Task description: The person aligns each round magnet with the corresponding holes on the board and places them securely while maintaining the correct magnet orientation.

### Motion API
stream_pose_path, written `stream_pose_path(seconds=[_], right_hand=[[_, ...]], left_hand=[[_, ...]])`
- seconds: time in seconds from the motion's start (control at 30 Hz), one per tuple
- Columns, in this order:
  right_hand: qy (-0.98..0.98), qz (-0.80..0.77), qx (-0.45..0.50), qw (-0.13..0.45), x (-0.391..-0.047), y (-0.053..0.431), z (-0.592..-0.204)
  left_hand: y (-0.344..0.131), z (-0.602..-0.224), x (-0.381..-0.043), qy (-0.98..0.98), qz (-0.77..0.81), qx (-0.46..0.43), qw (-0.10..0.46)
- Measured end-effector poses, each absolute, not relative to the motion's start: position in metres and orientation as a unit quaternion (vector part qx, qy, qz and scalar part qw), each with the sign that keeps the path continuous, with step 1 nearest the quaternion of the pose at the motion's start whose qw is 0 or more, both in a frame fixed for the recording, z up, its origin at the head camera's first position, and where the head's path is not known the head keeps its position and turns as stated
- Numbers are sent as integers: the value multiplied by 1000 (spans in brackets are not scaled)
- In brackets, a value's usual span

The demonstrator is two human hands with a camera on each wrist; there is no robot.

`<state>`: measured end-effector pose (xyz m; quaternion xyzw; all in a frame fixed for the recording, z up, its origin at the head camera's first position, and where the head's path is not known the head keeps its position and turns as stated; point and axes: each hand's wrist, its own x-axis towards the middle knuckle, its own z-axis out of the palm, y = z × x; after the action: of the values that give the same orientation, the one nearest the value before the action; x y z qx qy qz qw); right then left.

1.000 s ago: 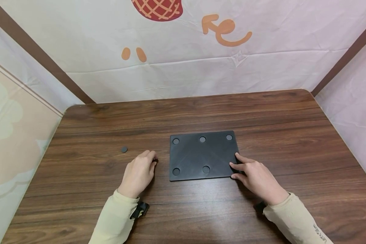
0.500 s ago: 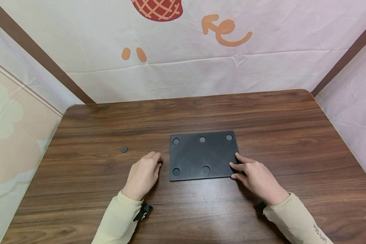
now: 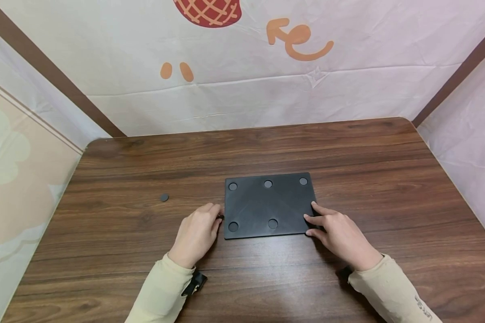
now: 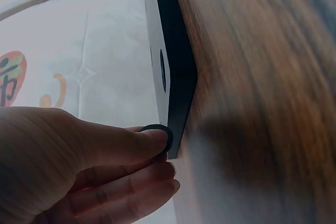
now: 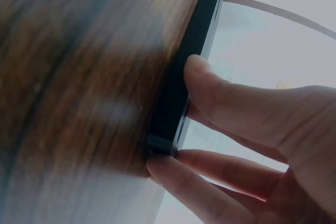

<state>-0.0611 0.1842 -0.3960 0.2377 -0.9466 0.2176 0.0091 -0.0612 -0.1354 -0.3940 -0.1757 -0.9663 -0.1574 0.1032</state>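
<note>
A flat black rectangular board [image 3: 270,204] with several round recesses along its long sides lies on the table. The far recesses look lighter grey inside; the near-left recess [image 3: 233,227] is darker. My left hand [image 3: 197,234] pinches a small black disc [image 4: 169,136] between thumb and fingers, right beside the board's left edge. My right hand [image 3: 339,235] holds the board's near-right corner, thumb on the front edge, one finger on top and another at the right side. It covers that corner. A small dark grey disc [image 3: 164,197] lies flat to the left of my left hand.
The wooden table [image 3: 368,161] reaches back to a white printed cloth [image 3: 242,103] hanging behind it. More cloth hangs at both sides. A black strap [image 3: 195,283] shows at my left wrist under the sleeve.
My left hand has moved right with the disc, up to the board's left edge. My right hand, the board and the loose disc have stayed in place.
</note>
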Motion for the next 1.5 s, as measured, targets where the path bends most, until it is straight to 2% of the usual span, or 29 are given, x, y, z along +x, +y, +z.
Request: stream_pose_path(seconds=[0.57,1.5], right_hand=[[-946,217,239,9,-61,184,-396],[-946,221,239,11,-61,184,-395]], left_hand=[[-128,-393,-57,-961,-170,-182,118],[-120,-392,-54,-953,-166,-238,91]])
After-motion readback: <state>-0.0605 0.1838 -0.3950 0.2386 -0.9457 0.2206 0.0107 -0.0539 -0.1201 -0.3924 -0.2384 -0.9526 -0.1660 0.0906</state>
